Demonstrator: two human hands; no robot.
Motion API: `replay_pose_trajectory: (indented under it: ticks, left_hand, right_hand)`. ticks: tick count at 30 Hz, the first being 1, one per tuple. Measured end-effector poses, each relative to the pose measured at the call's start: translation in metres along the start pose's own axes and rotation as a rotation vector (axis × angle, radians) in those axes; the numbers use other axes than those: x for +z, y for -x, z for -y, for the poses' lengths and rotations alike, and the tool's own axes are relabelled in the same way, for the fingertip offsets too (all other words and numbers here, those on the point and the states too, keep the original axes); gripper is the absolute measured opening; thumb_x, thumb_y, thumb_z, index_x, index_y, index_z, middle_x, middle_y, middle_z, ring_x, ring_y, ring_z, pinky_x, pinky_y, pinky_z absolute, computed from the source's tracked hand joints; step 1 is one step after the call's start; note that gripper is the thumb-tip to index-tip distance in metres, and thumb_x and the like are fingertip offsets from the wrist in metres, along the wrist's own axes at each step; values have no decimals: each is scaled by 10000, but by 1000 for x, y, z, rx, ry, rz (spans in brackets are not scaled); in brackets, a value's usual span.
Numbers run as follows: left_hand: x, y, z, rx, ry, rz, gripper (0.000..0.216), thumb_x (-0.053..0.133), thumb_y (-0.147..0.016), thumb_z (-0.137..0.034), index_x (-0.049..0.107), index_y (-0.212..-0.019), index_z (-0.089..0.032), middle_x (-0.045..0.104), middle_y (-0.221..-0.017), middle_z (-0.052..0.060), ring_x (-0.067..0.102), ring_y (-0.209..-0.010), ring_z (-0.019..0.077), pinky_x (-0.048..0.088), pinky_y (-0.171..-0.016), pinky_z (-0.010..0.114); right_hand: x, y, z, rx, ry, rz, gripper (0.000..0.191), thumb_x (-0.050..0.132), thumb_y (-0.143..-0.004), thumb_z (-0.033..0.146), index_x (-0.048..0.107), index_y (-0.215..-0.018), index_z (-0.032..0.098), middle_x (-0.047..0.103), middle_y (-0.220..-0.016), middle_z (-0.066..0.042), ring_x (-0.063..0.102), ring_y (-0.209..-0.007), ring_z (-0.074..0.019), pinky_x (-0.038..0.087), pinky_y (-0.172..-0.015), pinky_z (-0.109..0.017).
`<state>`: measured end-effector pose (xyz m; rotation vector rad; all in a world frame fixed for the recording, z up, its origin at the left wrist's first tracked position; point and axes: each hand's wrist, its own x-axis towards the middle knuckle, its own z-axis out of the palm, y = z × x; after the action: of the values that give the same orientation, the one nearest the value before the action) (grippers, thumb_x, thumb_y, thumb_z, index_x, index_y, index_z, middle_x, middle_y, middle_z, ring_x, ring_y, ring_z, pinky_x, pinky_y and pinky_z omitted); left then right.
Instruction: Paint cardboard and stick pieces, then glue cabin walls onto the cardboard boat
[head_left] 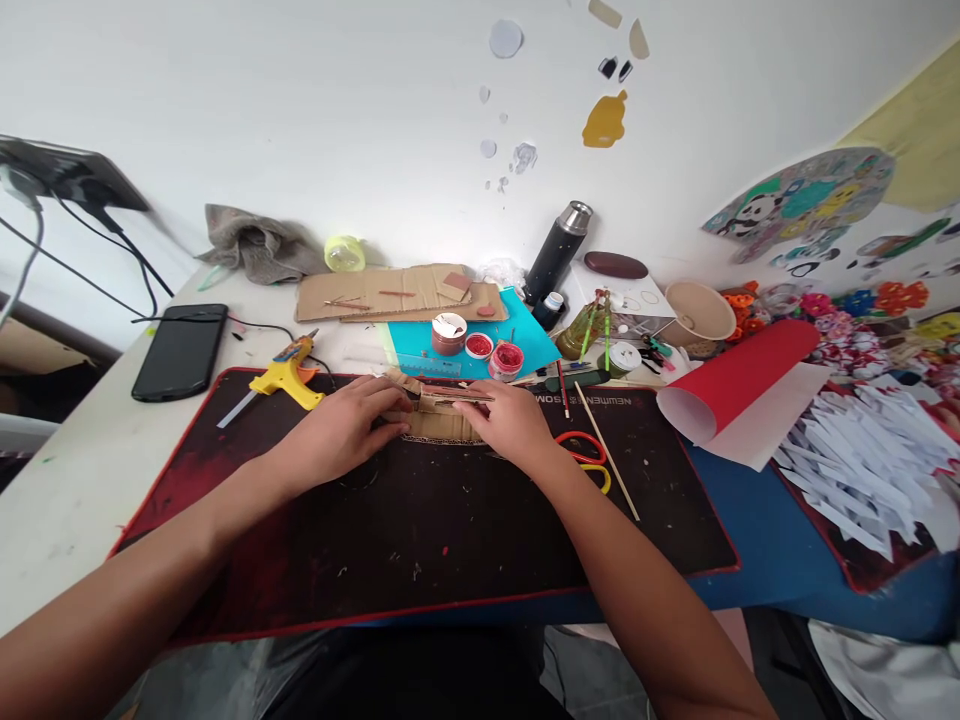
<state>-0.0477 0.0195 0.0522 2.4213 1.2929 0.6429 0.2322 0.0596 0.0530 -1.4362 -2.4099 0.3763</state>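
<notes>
A small piece of brown corrugated cardboard (444,428) lies at the back middle of the dark mat, its cut edge toward me. My left hand (367,415) has its fingers curled around the left end of the cardboard. From the right, my right hand (514,420) pinches its upper part, where thin layered edges show, with the thumb on the near side. My fingers hide both ends of the piece. Left of my hands, a yellow hot glue gun (289,378) lies on the mat. Scissors with red and yellow handles (589,455) lie beside my right wrist.
Behind my hands, open paint jars (506,360) stand on a blue sheet (409,340). A long cardboard strip (315,298), a phone (180,350) and a black flask (556,252) are farther out. A wooden stick (609,455), red paper roll (742,380) and white paper strips (862,450) lie right.
</notes>
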Motion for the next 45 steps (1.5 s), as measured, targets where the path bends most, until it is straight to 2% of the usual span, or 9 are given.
replay_pose_trajectory:
  ticks: [5,9,12,15,22,29,35,40,45]
  left_hand:
    - [4,-6,-11,-36,-192,-83,238,582,-1087,-351,756,-1067,-190,769,-1116,138,687,-1037,344,583,-953,524]
    - [5,-5,-28,71,-315,-82,285,552,-1118,-332,794,-1044,-202,783,-1118,132,670,-1043,348,573,-925,521]
    - [13,-3,-39,184,-360,-40,241,607,-1106,-339,792,-1153,-193,807,-1156,127,692,-1086,352,572,-913,513]
    - [30,-2,-44,225,-400,-25,241,635,-1081,-253,767,-1268,-179,809,-1245,132,711,-1149,359,574,-922,512]
    - [54,-1,-37,258,-412,-89,293,527,-1102,-141,789,-1230,-163,814,-1234,151,760,-1088,323,598,-956,496]
    - [54,-2,-35,245,-405,-92,336,489,-1108,-131,779,-1276,-163,808,-1297,160,765,-1120,336,620,-936,512]
    - [50,-3,-42,218,-351,-50,271,547,-1091,-144,815,-1126,-164,816,-1128,147,757,-1055,336,620,-979,540]
    - [53,-1,-44,195,-283,-50,282,557,-1083,-128,811,-1196,-173,801,-1203,165,737,-1164,356,593,-1081,593]
    - [58,3,-42,207,-296,-54,333,512,-1093,-120,792,-1270,-157,795,-1266,181,743,-1208,356,611,-1078,556]
  right_hand:
    - [-6,-2,3,-14,39,101,203,713,-1019,202,825,-1187,221,869,-1187,-106,810,-1057,-306,542,-841,-337]
    - [-6,-3,3,0,38,105,213,718,-1001,181,804,-1189,229,870,-1159,-88,803,-1026,-293,509,-812,-322]
    - [-5,-4,3,11,40,103,174,690,-1035,211,797,-1172,223,869,-1128,-91,801,-1003,-291,493,-793,-324]
    - [-5,-5,4,21,43,102,156,685,-1046,222,793,-1158,219,867,-1100,-97,796,-991,-292,479,-783,-324]
    - [-13,-1,9,20,27,127,118,690,-1068,302,770,-1112,228,865,-1063,-79,782,-949,-278,412,-716,-312]
    - [-24,1,15,1,27,183,137,655,-1066,251,763,-1148,242,864,-1128,-60,775,-958,-257,412,-724,-303]
    - [-18,-3,13,6,175,176,220,619,-1085,297,768,-1232,230,869,-1083,-102,790,-947,-314,447,-750,-342]
    - [-11,-3,13,1,211,173,237,601,-1088,305,747,-1252,215,864,-1050,-121,789,-916,-322,459,-761,-349]
    - [-10,1,14,-6,220,170,222,641,-1068,325,731,-1229,202,862,-1048,-118,782,-919,-316,403,-724,-332]
